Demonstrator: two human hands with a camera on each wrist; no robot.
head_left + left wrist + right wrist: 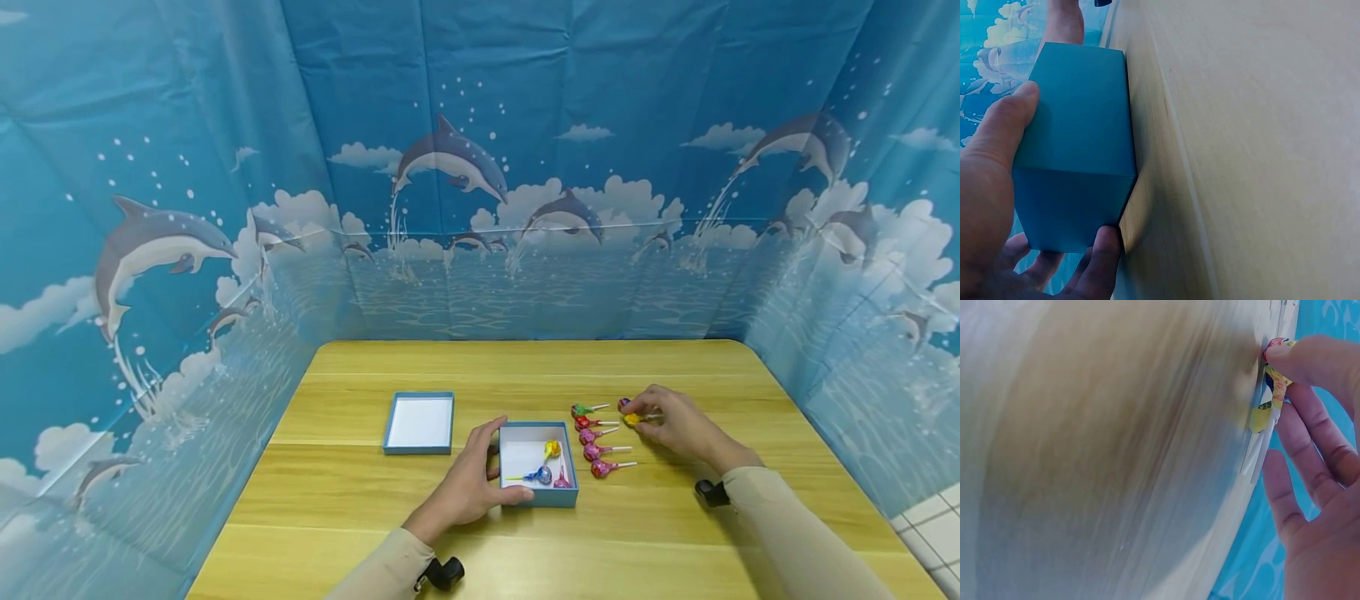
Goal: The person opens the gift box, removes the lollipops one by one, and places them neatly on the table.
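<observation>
Left hand: the left hand grasps the square blue open-topped box with a white interior, its thumb at the near wall and its fingers at the left wall.
Right hand: the right hand pinches a round yellow-wrapped lollipop with a white stick at the table's right side; its remaining fingers are spread.
Box position: on the yellow wood-grain table, between the hands.
Box contents: 3 lollipops, namely a yellow-wrapped lollipop toward the far right, a blue-wrapped lollipop nearer the front and a pink-wrapped lollipop at the near right corner.
Lollipop column: 5 units right of the box, sticks pointing right; from far to near, a green lollipop, a red lollipop and 3 pink-toned lollipops.
Adjacent unit: 1 dark purple-wrapped lollipop, just beside the right fingertips.
Lid: a shallow square blue lid with a white inner face lies inner face up, left of the box and apart from it.
Backdrop: a blue dolphin-print curtain behind the table.
</observation>
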